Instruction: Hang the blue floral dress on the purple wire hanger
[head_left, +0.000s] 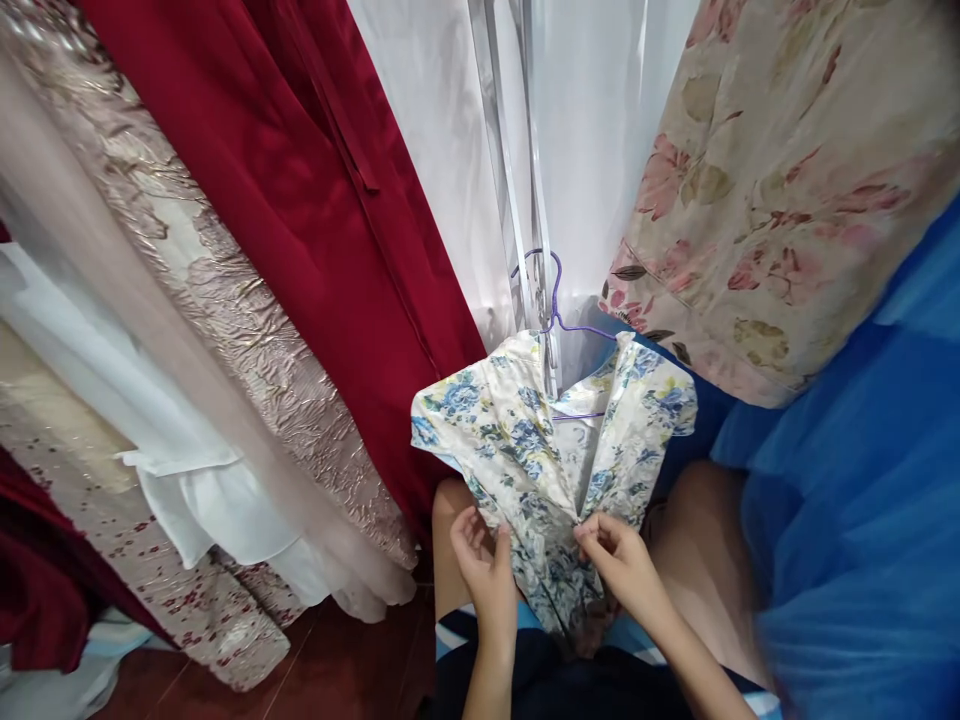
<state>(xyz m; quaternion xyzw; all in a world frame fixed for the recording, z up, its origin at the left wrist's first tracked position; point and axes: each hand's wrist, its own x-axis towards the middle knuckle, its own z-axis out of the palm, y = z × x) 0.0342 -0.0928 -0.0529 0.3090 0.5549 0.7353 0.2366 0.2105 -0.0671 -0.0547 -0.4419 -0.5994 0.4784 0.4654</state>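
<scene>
So the floral garment [517, 440] sits around 11 o'clock of the right grip [621, 562], which pinches its front, and 1 o'clock of the loosely open left grip [487, 570].

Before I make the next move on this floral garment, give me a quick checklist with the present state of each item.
1. Right hand gripping the floral garment: ok, thumb and finger pinch the front at the bottom of the neck opening.
2. Left hand gripping it: not ok, thumb and fingers are apart beside the garment's edge.
3. Purple hanger inside the shoulders: ok.
4. Neck opening closed: not ok, it gapes in a V above the pinch.
5. White ribbons clear of the hanger: not ok, they hang down across it.
6. Hanger hook supported: cannot tell.
</scene>
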